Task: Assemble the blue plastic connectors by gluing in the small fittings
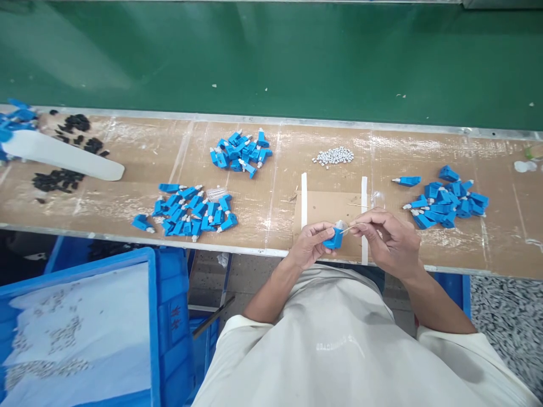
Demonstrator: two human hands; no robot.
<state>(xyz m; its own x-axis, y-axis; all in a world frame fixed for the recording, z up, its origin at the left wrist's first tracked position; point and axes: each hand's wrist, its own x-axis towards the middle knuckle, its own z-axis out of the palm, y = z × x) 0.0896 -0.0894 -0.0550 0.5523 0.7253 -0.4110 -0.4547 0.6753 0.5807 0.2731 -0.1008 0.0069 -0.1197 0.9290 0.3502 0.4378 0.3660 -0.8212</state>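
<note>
Between the fingers of my left hand (311, 244) is a blue plastic part (334, 239) with a white tip, held over the near edge of the workbench. My right hand (390, 240) pinches a thin wooden stick (350, 228), and its end meets the blue part close to the white tip. Under both hands lies a piece of cardboard (326, 206) between two white tape strips. Beyond it sits a small heap of white pieces (335, 156). A pile of blue parts (449, 198) lies to the right of my right hand.
More blue parts lie in a front-left pile (190, 209) and a back pile (241, 151). Black pieces (59, 180) are scattered at far left, beside a long white object (63, 155). A blue crate (169, 316) stands below left. A green surface (271, 56) runs behind the bench.
</note>
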